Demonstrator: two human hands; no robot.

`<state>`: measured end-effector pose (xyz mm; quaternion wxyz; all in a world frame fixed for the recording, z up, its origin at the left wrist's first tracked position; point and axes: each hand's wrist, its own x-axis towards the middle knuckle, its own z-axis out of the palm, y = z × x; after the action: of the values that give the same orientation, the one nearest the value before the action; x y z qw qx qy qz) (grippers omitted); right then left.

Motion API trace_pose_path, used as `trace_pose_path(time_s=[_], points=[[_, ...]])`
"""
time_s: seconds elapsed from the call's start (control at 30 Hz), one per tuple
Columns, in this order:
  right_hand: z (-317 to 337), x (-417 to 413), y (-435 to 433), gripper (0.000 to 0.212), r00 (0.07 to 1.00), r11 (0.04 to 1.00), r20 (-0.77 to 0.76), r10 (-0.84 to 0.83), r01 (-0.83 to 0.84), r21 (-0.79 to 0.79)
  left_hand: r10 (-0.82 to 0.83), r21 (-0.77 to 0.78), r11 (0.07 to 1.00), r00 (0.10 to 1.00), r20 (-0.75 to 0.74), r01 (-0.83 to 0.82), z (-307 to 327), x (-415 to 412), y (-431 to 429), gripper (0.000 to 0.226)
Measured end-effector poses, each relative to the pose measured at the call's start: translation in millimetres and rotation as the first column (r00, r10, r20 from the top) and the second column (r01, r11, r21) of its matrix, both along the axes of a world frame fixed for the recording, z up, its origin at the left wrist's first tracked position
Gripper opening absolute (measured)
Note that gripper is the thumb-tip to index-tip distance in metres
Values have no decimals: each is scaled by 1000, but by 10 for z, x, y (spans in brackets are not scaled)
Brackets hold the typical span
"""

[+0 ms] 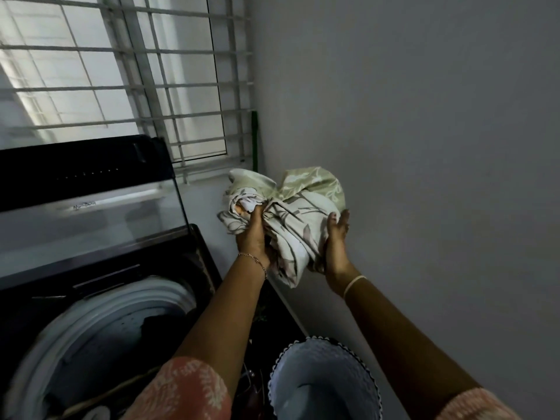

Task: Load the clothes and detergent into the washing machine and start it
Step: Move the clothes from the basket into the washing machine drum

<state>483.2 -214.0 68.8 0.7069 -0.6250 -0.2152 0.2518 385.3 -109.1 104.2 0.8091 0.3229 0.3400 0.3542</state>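
Observation:
A bundled pale green and white floral cloth point(291, 213) is held up in the air in front of the wall, to the right of the washing machine. My left hand point(254, 234) grips its bunched left side. My right hand point(336, 237) supports the right side with the palm against it and fingers fairly straight. The top-loading washing machine point(200, 247) stands at the lower left with its glass lid point(91, 213) raised. Its white drum rim point(100, 310) shows, with dark clothes inside.
A pale blue laundry basket point(327, 377) with a scalloped rim stands on the floor below my arms. A barred window point(151, 77) fills the upper left. A plain grey wall point(424, 147) runs along the right, with a green pole point(255, 137) in the corner.

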Motion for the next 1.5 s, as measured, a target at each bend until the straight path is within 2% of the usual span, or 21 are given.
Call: trace_pose_path(time_s=[0.07, 0.1, 0.17, 0.33, 0.47, 0.57, 0.7, 0.83, 0.93, 1.1, 1.17, 1.27, 1.5], points=[[-85, 116, 5, 107, 961, 977, -234, 149, -106, 185, -72, -10, 997, 997, -2, 72, -16, -75, -32, 77], [20, 5, -73, 102, 946, 964, -279, 166, -96, 248, -105, -8, 994, 994, 9, 105, -38, -107, -29, 75], [338, -317, -208, 78, 920, 949, -349, 180, -68, 309, -155, -3, 988, 987, 45, 155, -18, -211, -67, 63], [368, -493, -165, 69, 827, 875, -436, 354, -128, 468, -182, 27, 983, 971, 158, 180, 20, -520, -107, 55], [402, -722, 31, 71, 781, 832, -410, 471, -239, 500, -133, 29, 991, 966, 223, 130, 8, -882, -100, 53], [356, -941, 291, 71, 748, 826, -418, 515, -303, 475, -43, -16, 999, 960, 276, 50, -45, -1226, -1, 59], [260, -1291, 578, 74, 669, 798, -447, 594, -418, 434, 37, -51, 998, 966, 257, -24, -44, -1706, 138, 56], [153, -1680, 850, 75, 608, 777, -483, 629, -482, 405, 120, -73, 991, 983, 138, -111, -60, -2162, 294, 59], [59, -1957, 1037, 69, 564, 758, -508, 651, -527, 386, 101, -106, 990, 993, 53, -95, -125, -2480, 409, 64], [-124, -2393, 1365, 70, 510, 751, -588, 628, -594, 287, 130, -175, 976, 991, 13, -126, -496, -2991, 718, 66], [-218, -2534, 1509, 69, 513, 762, -622, 591, -608, 223, 100, -222, 971, 994, 40, -88, -681, -3171, 887, 70], [-403, -2735, 1713, 65, 527, 792, -660, 536, -585, 175, 48, -250, 968, 994, 94, -24, -878, -3394, 1152, 62], [-891, -3055, 2131, 66, 570, 834, -731, 375, -552, -2, 54, -445, 891, 995, -82, -85, -1423, -3662, 1660, 60]])
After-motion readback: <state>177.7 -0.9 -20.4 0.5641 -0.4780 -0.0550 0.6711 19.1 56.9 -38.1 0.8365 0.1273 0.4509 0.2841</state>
